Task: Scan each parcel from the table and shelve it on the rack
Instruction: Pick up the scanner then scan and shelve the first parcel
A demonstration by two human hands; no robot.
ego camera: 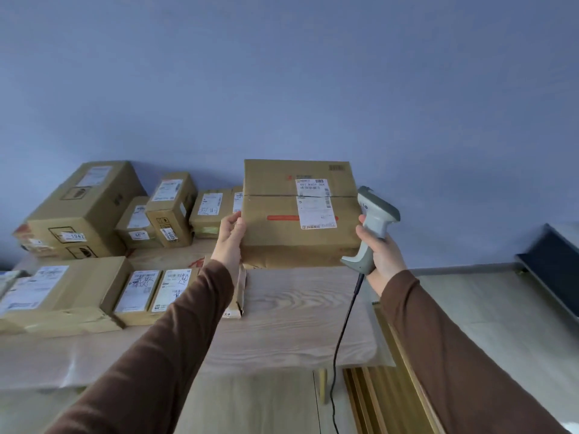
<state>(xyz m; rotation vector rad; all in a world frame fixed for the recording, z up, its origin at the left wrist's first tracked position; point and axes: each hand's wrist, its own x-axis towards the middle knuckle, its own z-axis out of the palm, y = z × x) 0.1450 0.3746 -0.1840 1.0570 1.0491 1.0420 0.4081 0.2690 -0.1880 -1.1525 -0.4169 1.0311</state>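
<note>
Above the far edge of the table, a brown cardboard parcel is held up and tilted so its top face looks toward the camera. The left hand grips its left side, thumb curled over the top face and the other fingers hidden underneath. A white shipping label sits on the right half of that face, crossing the taped seam, with an orange strip just left of its lower part.

The right hand is wrapped around the grip of a grey handheld scanner — its head sits just beside the parcel's right edge, level with the label. Whether the scanner touches the box cannot be told. A dark cable hangs from the base of the grip down past the table front.

On the left part of the table stand many more labelled cardboard boxes — some stacked at the back against the blue wall, others lying flat nearer the front. Both arms wear brown sleeves. At the far right edge a dark slanted shelf shows.
</note>
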